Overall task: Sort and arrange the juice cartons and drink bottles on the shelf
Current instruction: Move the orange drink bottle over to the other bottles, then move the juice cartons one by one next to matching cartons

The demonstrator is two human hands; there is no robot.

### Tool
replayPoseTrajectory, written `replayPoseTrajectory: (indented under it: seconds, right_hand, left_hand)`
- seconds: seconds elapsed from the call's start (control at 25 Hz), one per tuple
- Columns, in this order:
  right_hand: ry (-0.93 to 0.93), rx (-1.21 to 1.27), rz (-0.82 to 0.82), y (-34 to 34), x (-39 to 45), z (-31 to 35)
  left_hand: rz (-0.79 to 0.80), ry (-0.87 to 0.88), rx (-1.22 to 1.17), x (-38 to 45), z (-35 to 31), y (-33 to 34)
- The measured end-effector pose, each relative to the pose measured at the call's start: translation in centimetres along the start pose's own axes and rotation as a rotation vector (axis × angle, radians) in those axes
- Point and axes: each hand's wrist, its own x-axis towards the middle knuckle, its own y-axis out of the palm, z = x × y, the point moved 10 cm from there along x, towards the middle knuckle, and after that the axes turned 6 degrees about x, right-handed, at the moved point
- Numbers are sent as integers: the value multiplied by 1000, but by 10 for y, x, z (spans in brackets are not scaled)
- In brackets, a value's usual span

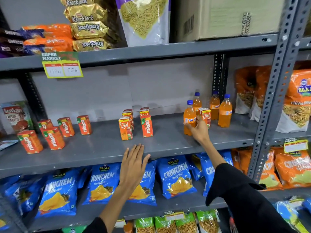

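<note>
On the grey middle shelf [104, 148], several orange Maaza cartons [53, 133] stand at the left. A middle group mixes Real cartons [125, 131] with one Maaza carton [146, 126]. At the right stand several orange Fanta bottles [224, 111] with blue caps. My right hand [198, 130] grips the front Fanta bottle [189, 117], with a Real carton [205, 116] right behind its fingers. My left hand [133, 163] hovers flat and open over the shelf's front edge, holding nothing.
Blue Crunchem chip bags [175, 177] fill the shelf below. Orange snack bags [296, 101] sit beyond the grey upright post [271, 98] at right. Krackjack packs [89, 26] and a cardboard box [223, 17] rest on the shelf above. A ketchup pouch [15, 116] stands far left.
</note>
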Motion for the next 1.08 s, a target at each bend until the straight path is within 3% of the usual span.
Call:
replayPoseTrajectory:
  seconds: [0.44, 0.56, 0.68, 0.8, 1.08]
  right_hand:
    - [43, -35, -33, 8, 6, -11]
    - [38, -92, -159, 2, -24, -4]
    - [-91, -32, -305, 6, -66, 17]
    - [-125, 19, -198, 45, -75, 32]
    - [19, -11, 54, 145, -49, 43]
  left_hand:
    - [-100, 38, -34, 0, -1, -1]
    - [-106, 38, -32, 0, 0, -3]
    - [-83, 53, -27, -1, -1, -2]
    - [-83, 70, -14, -6, 6, -3]
    - [-101, 1, 9, -20, 61, -13]
